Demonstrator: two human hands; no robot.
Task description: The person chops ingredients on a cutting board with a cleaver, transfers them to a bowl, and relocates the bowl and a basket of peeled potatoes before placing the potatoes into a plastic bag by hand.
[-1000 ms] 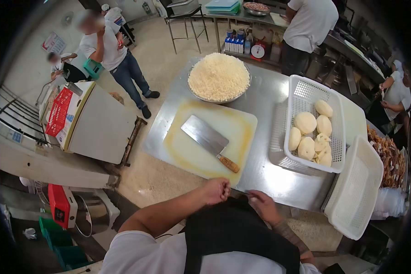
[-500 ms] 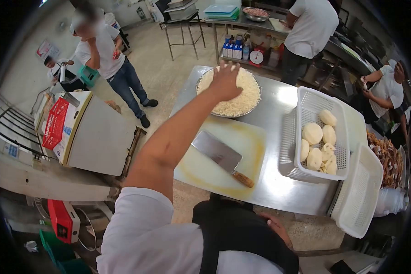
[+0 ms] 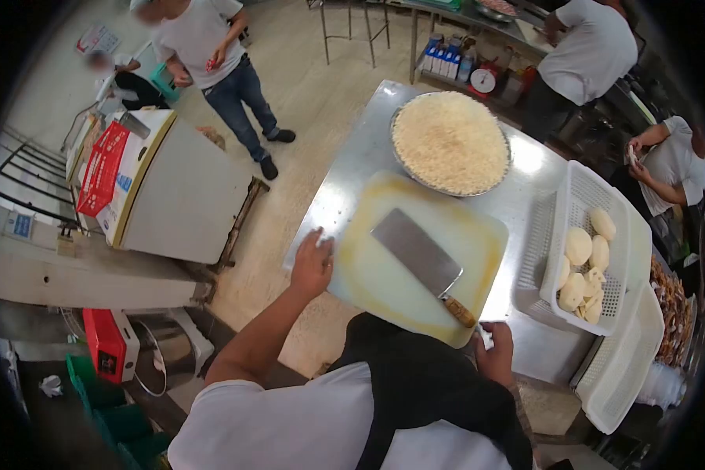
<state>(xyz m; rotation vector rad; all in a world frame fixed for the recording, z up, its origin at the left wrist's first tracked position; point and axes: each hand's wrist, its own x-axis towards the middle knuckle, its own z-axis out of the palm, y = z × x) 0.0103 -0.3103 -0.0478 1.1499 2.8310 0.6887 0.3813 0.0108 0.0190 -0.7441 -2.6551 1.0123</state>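
My left hand [image 3: 313,263] is at the table's left edge, beside the cutting board [image 3: 360,290], its fingers apart and holding nothing I can see. Close to the board's near right corner, my right hand [image 3: 495,356] has curled fingers; a small white patch shows between them, and I cannot make out what it is. A cleaver [image 3: 419,252] lies flat on the board, its wooden handle towards my right hand. Beyond the board stands a round metal bowl [image 3: 394,146] heaped with pale, shredded food [image 3: 450,141].
Right on the steel table [image 3: 345,184] stands a white basket [image 3: 540,270] of peeled potatoes [image 3: 578,247]. Another white basket [image 3: 623,360] leans at the table's right end. One person [image 3: 204,47] stands across at left; others work at right. A white freezer [image 3: 188,192] is left.
My left hand has come back from above the shredded food to the table's left edge. My right hand has risen to the board's near corner. The view has shifted, and the person at left lowered an arm.
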